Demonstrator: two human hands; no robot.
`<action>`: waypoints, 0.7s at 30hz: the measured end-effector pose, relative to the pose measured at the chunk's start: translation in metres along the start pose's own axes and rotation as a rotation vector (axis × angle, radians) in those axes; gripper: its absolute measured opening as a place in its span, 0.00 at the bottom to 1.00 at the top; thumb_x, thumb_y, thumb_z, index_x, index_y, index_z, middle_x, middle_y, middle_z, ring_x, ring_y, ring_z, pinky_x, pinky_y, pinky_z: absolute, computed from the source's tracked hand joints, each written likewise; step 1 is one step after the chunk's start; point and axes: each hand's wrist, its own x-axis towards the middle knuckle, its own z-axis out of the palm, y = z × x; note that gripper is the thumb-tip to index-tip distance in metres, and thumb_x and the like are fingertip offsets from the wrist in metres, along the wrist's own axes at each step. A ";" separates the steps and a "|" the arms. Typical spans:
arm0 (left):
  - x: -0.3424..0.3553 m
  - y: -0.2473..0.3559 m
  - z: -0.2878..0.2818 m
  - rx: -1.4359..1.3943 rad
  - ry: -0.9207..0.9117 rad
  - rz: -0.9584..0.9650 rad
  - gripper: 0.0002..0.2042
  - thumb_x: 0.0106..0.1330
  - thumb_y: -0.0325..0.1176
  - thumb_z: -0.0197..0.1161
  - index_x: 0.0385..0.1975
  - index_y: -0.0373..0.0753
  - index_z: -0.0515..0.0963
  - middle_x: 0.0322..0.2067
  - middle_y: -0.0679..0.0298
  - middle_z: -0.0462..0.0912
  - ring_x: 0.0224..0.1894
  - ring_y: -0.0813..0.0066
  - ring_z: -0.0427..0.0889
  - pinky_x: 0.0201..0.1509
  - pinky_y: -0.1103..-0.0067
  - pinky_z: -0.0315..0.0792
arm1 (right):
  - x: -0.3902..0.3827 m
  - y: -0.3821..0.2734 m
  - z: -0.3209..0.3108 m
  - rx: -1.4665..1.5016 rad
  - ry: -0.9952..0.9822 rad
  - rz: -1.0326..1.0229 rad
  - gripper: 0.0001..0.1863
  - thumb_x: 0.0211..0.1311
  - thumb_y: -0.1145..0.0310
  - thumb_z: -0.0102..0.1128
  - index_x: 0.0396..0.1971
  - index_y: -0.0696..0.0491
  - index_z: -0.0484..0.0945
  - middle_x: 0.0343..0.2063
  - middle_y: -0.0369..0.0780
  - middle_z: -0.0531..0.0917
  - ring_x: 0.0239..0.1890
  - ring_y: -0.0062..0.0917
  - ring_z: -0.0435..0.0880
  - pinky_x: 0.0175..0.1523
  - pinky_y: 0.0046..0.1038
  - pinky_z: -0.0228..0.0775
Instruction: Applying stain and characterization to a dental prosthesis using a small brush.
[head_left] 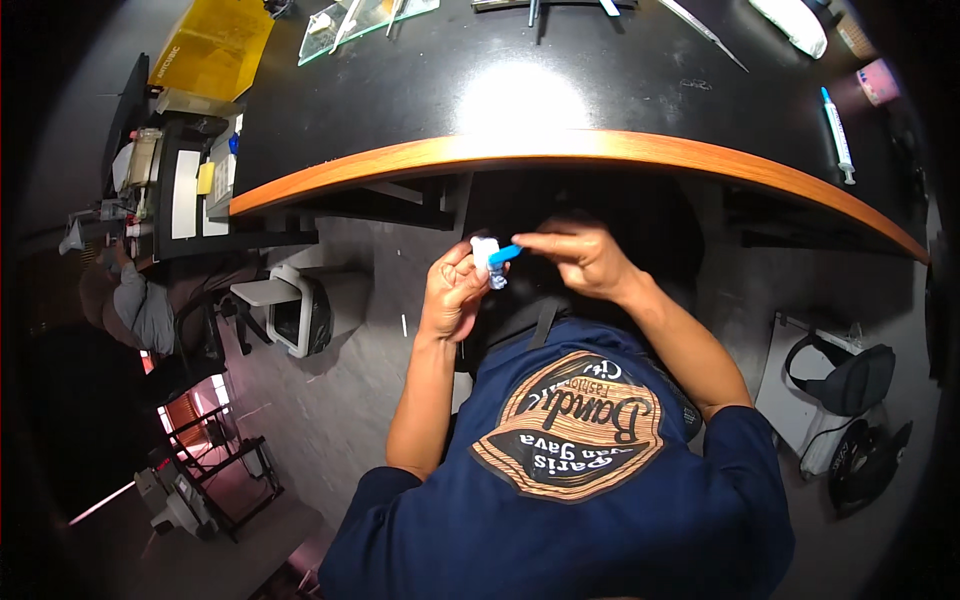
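Observation:
Over my lap, just short of the table edge, my left hand (455, 292) pinches a small white piece (484, 250) between thumb and fingers. Pale blue-white crumpled material (497, 278) shows below it, against the fingertips. A short bright blue stick-like piece (505, 255) slants across the white piece; its exact kind is too small to make out. My right hand (580, 258) has its fingers curled, with the index finger reaching left to the blue piece's upper end. It appears to grip that end, though the thumb is partly hidden and the fingers slightly blurred.
The black table (400, 110) has an orange wooden edge. On it lie a syringe (838, 135), tweezers (710, 35) and a glass plate (345, 30). A grey bin (300, 310) stands left; a white case (800, 370) with a black headset (850, 375) stands right. Another person (140, 300) sits far left.

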 end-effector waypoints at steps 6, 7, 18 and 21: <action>-0.010 -0.015 -0.015 -0.402 -0.009 -0.140 0.24 0.73 0.36 0.70 0.60 0.26 0.75 0.50 0.51 0.85 0.55 0.61 0.86 0.72 0.62 0.77 | 0.005 -0.008 -0.005 -0.138 0.103 -0.034 0.28 0.54 0.91 0.58 0.55 0.54 0.88 0.36 0.43 0.87 0.35 0.28 0.88 0.40 0.28 0.80; -0.012 -0.016 -0.013 -0.442 -0.045 -0.140 0.23 0.74 0.35 0.68 0.61 0.26 0.75 0.51 0.51 0.85 0.55 0.61 0.86 0.72 0.61 0.76 | 0.010 -0.018 0.002 -0.086 0.092 -0.037 0.29 0.54 0.91 0.58 0.55 0.54 0.88 0.37 0.44 0.88 0.36 0.29 0.88 0.40 0.28 0.80; -0.003 -0.032 -0.010 -0.386 -0.020 -0.152 0.19 0.76 0.35 0.66 0.58 0.26 0.77 0.51 0.51 0.86 0.55 0.61 0.86 0.70 0.64 0.78 | -0.004 -0.003 -0.007 -0.058 -0.001 0.038 0.35 0.50 0.93 0.52 0.56 0.51 0.88 0.39 0.43 0.88 0.39 0.29 0.89 0.45 0.25 0.80; 0.000 -0.025 -0.002 -0.393 -0.039 -0.154 0.19 0.76 0.35 0.66 0.58 0.26 0.77 0.51 0.51 0.86 0.56 0.60 0.85 0.69 0.63 0.78 | -0.003 -0.003 -0.006 -0.175 -0.064 -0.059 0.34 0.50 0.92 0.55 0.56 0.49 0.89 0.38 0.41 0.88 0.36 0.29 0.87 0.42 0.27 0.78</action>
